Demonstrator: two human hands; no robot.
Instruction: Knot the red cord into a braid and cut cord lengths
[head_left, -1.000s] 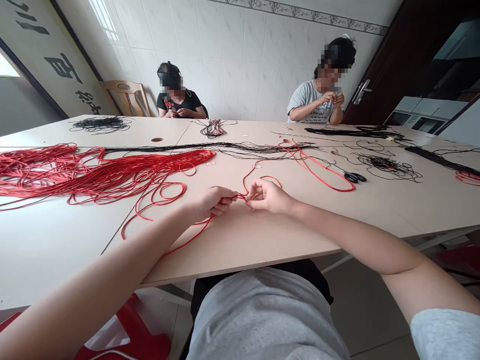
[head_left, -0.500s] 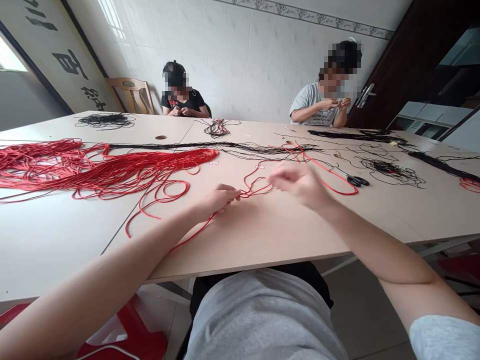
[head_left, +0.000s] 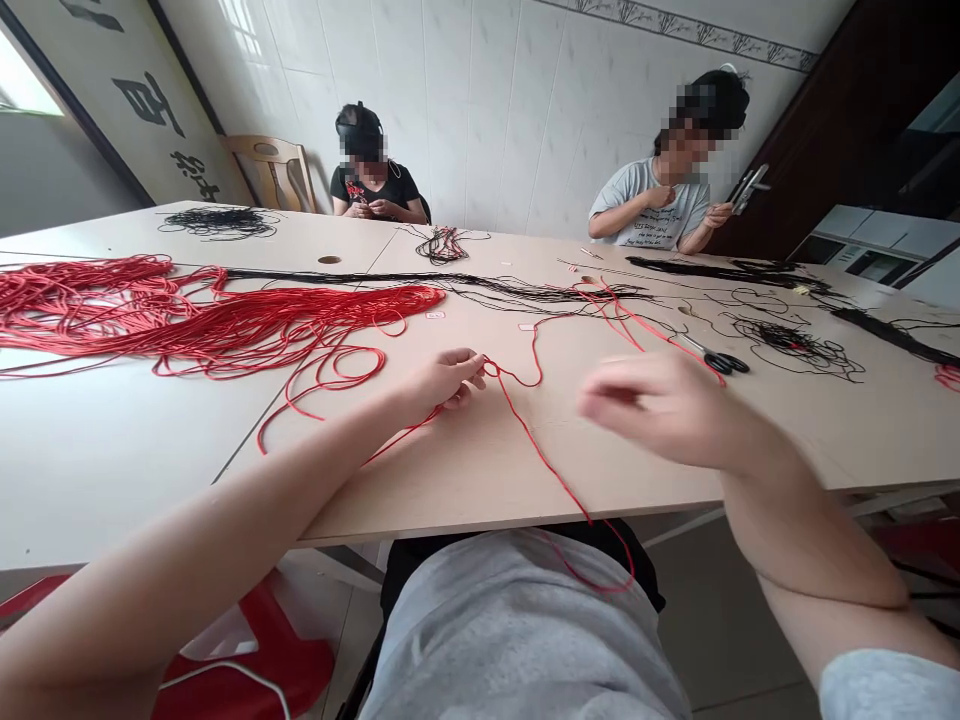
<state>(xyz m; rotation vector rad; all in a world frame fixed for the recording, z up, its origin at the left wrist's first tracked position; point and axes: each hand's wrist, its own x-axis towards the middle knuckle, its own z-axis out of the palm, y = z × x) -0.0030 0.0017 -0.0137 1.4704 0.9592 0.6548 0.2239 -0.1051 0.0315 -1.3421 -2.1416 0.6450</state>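
View: the head camera, looking forward and down along the desk [head_left: 112, 470] at the person's forearms.

Left hand [head_left: 442, 385]: fingers [head_left: 469, 372] and thumb pinch a thin red cord [head_left: 547, 460] above the desk.

Right hand [head_left: 660, 405]: raised over the desk and blurred, fingers loosely curled, just beyond the cord and not touching it.

Red cord: it leaves the pinch in a small loop towards the far side, while another length crosses the desk, drops past the near edge and hangs in a curve over the person's grey shirt [head_left: 517, 630].

Desk, left: a long bundle of red cords [head_left: 225, 325] lies spread out, with loose loops near the left forearm.

Desk, far and right: long black cords [head_left: 450, 283] run across, with a black tangle [head_left: 787, 340] beside the scissors [head_left: 716, 360].

Far side: two seated co-workers face the person; one in a black top [head_left: 371, 190] has both hands together, and one in a grey T-shirt [head_left: 649, 210] has both hands raised and apart.

Floor: a red plastic stool [head_left: 277, 650] stands under the desk.
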